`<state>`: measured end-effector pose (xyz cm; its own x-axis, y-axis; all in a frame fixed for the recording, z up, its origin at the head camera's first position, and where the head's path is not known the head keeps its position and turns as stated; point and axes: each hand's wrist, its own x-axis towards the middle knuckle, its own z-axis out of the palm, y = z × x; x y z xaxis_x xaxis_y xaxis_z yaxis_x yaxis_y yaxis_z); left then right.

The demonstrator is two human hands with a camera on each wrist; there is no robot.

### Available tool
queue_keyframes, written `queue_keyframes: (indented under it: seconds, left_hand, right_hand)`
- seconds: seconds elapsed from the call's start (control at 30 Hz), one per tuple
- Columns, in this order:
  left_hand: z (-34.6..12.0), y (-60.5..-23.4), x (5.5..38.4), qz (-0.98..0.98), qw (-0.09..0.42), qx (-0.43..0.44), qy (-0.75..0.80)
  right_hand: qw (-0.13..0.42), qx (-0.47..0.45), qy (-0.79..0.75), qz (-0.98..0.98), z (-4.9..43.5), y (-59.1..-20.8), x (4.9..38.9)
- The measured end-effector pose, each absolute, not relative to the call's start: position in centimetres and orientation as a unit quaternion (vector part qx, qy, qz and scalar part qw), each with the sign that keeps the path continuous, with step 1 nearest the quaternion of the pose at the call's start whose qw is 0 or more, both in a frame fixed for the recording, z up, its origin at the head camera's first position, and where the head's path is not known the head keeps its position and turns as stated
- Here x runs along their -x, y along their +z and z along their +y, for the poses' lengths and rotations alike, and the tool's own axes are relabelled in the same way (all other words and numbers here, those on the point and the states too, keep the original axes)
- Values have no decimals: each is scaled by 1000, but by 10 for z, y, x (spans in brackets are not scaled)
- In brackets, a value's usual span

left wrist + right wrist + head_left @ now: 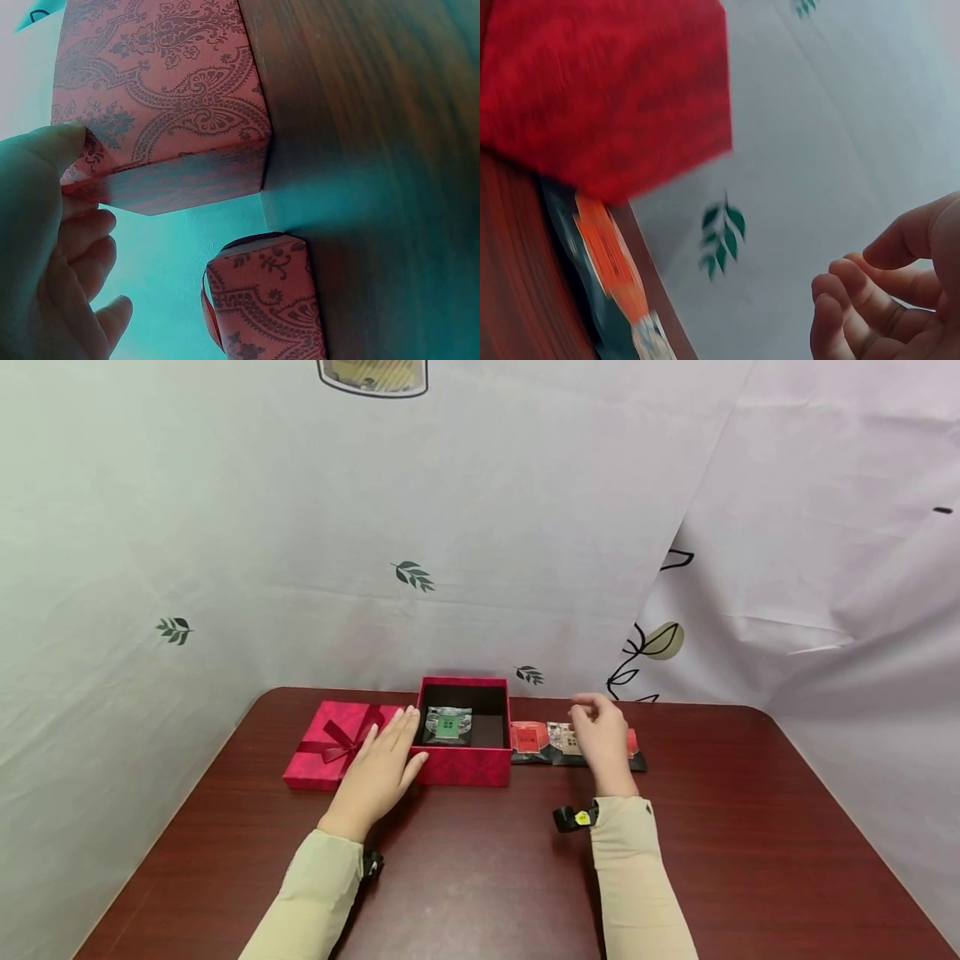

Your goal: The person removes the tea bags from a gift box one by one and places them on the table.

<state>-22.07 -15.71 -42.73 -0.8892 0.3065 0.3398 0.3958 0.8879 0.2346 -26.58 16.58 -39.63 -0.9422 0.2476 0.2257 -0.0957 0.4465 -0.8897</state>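
Observation:
A red patterned gift box [465, 768] stands without its lid at the back of the table. Inside its left part lies a small packet with a green label [448, 725]. My left hand [378, 772] touches the box's left side with its fingers straight and the thumb at the front corner. My right hand [602, 739] hovers over a row of packets, its fingers loosely bent around nothing. Of that row I see an orange-labelled packet [529, 739] and a beige-labelled packet [564, 742]; the hand partly hides a red packet [633, 743] at the right end.
Left of the box lies its red lid [322, 764], tied with a dark red ribbon bow, partly behind my left hand. The brown wooden table [480, 877] ends at a pale cloth [480, 610] with leaf prints hanging behind it.

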Motion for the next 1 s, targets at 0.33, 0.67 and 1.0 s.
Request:
queue_keyframes:
  seconds: [0.33, 0.67, 1.0]
  left_hand:
    - [-158, -427, 221, -959, 152, 184, -151]
    - [-155, -428, 220, -960, 144, 184, -155]
    - [-156, -428, 221, -960, 146, 182, -154]
  right_hand:
    - [165, -29, 586, -793, 122, -396, 260]
    - [155, -101, 619, -763, 91, -394, 253]
    - [110, -101, 523, -839, 70, -381, 271]
